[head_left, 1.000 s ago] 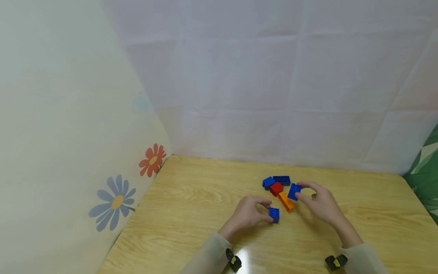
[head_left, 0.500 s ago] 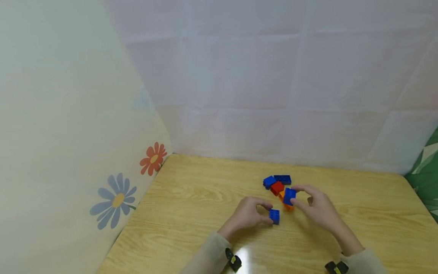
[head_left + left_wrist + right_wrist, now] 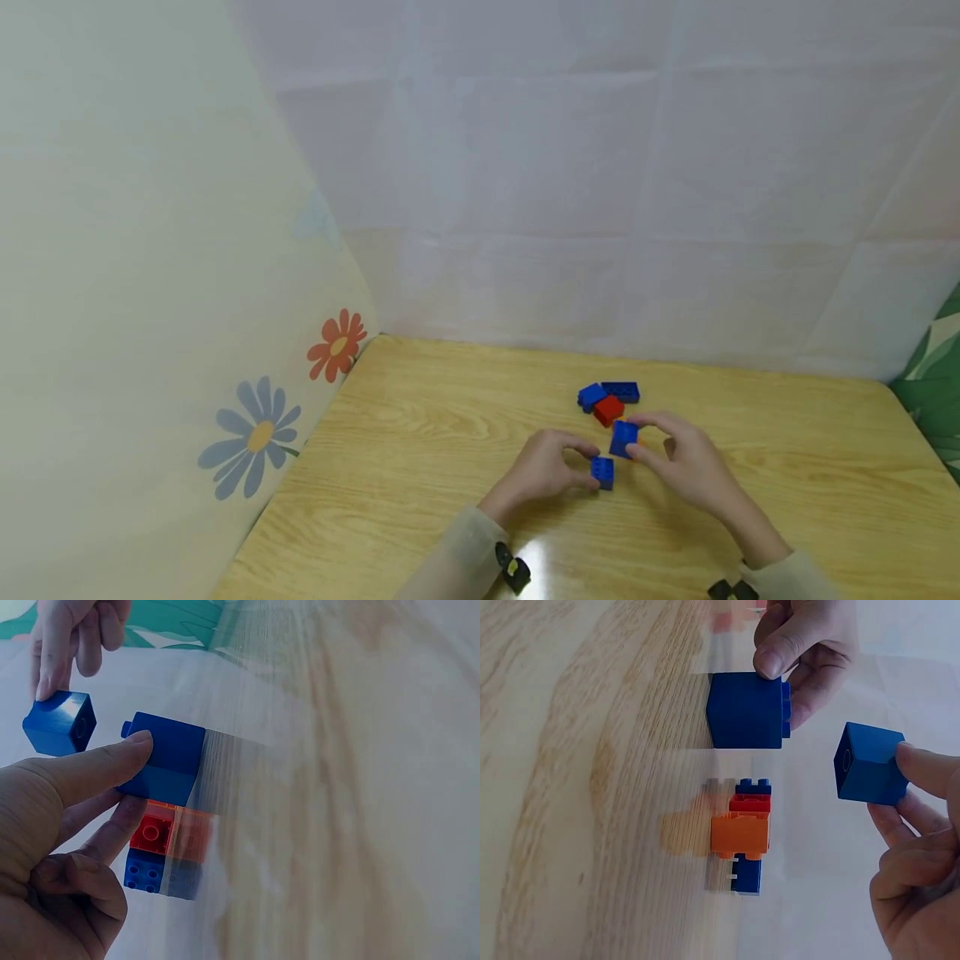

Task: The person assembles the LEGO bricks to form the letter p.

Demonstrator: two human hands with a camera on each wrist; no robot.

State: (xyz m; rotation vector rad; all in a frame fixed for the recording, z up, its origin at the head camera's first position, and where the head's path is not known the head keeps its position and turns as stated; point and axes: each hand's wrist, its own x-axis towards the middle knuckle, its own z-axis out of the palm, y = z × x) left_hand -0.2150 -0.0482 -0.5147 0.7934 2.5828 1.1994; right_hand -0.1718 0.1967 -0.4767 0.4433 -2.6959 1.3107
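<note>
My left hand (image 3: 542, 467) pinches a blue toy building brick (image 3: 603, 473) that stands on the table, studs up. Between thumb and fingers of my right hand (image 3: 693, 467) is a second blue brick (image 3: 623, 438), raised above the table and slightly tilted. The right wrist view shows this raised brick (image 3: 870, 763) apart from the left-hand brick (image 3: 746, 711), its hollow underside partly visible. Behind the raised brick, an orange brick (image 3: 739, 834) lies on its side, mostly covered in the head view.
Beyond the hands, a red brick (image 3: 608, 410) lies against a blue brick (image 3: 591, 397), with a dark blue brick (image 3: 621, 392) at the back. A white cloth (image 3: 510, 208) hangs behind the wooden table (image 3: 420, 400); a flowered panel (image 3: 150, 292) stands at left.
My right hand has carried its blue brick leftward and nearer the left-hand brick, passing over the orange brick. My left hand has kept its brick in nearly the same spot.
</note>
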